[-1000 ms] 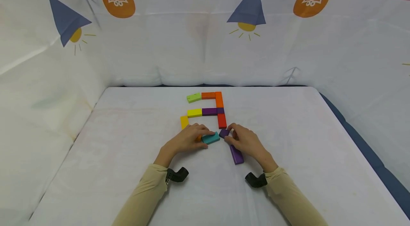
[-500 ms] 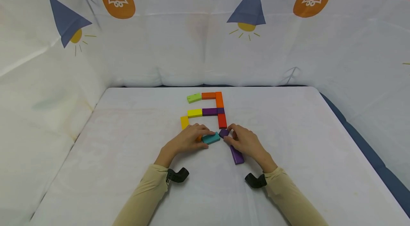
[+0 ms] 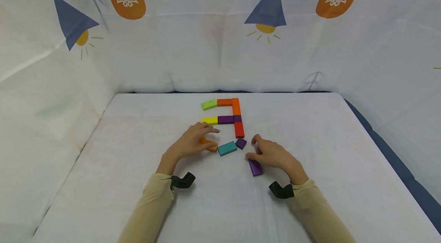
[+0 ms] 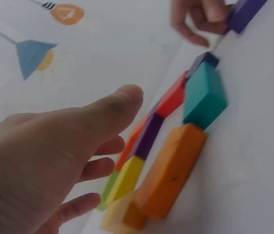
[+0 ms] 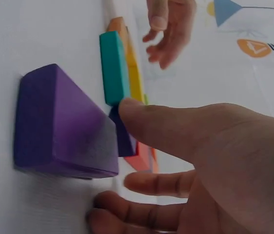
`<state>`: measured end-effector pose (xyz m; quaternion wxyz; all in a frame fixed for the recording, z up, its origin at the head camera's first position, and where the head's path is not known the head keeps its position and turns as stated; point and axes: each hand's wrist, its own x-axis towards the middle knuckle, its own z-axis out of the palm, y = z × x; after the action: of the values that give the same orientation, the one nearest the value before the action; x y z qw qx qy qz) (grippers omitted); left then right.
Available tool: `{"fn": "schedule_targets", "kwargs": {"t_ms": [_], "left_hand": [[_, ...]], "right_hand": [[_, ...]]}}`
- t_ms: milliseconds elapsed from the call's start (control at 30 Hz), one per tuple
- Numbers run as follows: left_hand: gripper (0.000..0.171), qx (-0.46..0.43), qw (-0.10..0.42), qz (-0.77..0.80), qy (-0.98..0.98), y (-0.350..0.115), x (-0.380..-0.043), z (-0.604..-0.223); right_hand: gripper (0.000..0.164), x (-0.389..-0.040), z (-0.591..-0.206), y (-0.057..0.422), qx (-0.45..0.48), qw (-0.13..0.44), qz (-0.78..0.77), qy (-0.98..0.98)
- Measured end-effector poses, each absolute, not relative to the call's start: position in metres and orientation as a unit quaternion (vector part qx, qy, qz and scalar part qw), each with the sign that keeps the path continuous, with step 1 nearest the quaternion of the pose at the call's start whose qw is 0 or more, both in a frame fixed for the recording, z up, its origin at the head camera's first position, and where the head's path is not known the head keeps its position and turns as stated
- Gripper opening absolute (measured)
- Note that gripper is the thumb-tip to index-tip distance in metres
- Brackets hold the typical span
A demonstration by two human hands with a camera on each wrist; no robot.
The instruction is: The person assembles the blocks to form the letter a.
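My left hand (image 3: 187, 141) is held over the left end of the bent row of blocks, fingers apart and holding nothing. Under it lies an orange block (image 4: 175, 165), with a light yellow-orange block (image 4: 122, 214) that the hand hides in the head view. A teal block (image 3: 227, 148) continues the row, one corner by a small purple block (image 3: 241, 143). My right hand (image 3: 275, 155) has its thumb and fingers spread with nothing between them. Just below its thumb lies a longer purple block (image 3: 255, 168), apart from the row.
Farther back a red block (image 3: 239, 130), an orange-red upright block (image 3: 236, 106), an orange block (image 3: 224, 102) and a lime block (image 3: 209, 105) form an angled line. A purple block (image 3: 225, 119) and a yellow block (image 3: 209, 120) branch leftward. All lie on a white table (image 3: 138, 197).
Both hands have let go: the left moved up and left off the teal block, the right moved slightly right off the small purple block. The blocks look nearly unmoved.
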<state>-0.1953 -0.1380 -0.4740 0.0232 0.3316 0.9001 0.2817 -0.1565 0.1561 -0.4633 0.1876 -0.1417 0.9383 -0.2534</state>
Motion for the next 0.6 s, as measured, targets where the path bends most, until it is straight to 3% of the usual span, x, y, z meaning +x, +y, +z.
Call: {"fn": "schedule_targets", "kwargs": {"t_ms": [333, 600], "left_hand": [[0.043, 0.254, 0.114, 0.308, 0.909, -0.175, -0.198, -0.463], [0.048, 0.236, 0.110, 0.298, 0.918, -0.188, -0.199, -0.461]], "right_hand": [[0.042, -0.152, -0.456, 0.160, -0.149, 0.202, -0.226, 0.941], [0.045, -0.146, -0.454, 0.158, -0.143, 0.212, -0.196, 0.947]]}}
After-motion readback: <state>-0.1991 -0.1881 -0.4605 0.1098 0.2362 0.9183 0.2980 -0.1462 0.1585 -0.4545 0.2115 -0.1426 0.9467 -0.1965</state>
